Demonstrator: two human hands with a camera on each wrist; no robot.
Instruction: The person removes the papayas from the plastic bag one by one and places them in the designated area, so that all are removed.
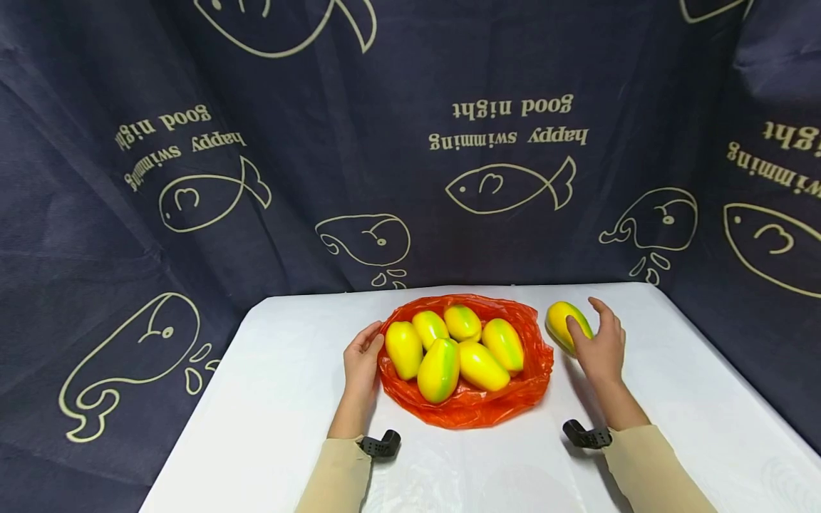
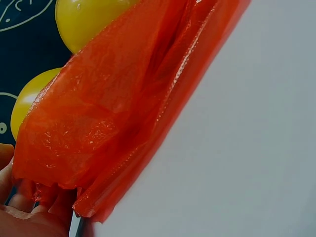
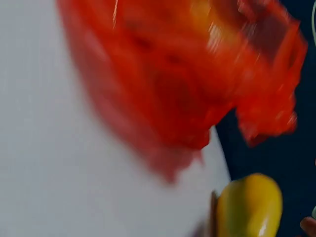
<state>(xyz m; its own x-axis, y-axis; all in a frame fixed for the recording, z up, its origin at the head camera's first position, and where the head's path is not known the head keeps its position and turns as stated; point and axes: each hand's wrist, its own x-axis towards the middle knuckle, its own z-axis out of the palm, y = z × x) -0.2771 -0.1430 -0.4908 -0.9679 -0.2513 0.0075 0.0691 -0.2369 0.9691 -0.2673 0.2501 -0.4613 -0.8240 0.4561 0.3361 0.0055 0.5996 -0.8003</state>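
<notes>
A red plastic bag [image 1: 494, 417] lies spread open on the white table with several yellow-green mangoes [image 1: 439, 370] inside. My left hand [image 1: 360, 360] is at its left side and pinches the rim; in the left wrist view the fingers [image 2: 49, 205] show partly through the red film. To the right of the bag is a single mango [image 1: 564, 324]. Around it my right hand [image 1: 601, 349] spreads, thumb over its near side and the other fingers apart from it. In the right wrist view, a gap separates this mango [image 3: 251, 205] from a fingertip [image 3: 309, 226].
The white table [image 1: 282, 370] reaches back to a dark blue curtain [image 1: 410, 142] printed with fish and lettering, which also hangs along both sides. Black wrist bands [image 1: 383, 444] with mounts sit on both forearms.
</notes>
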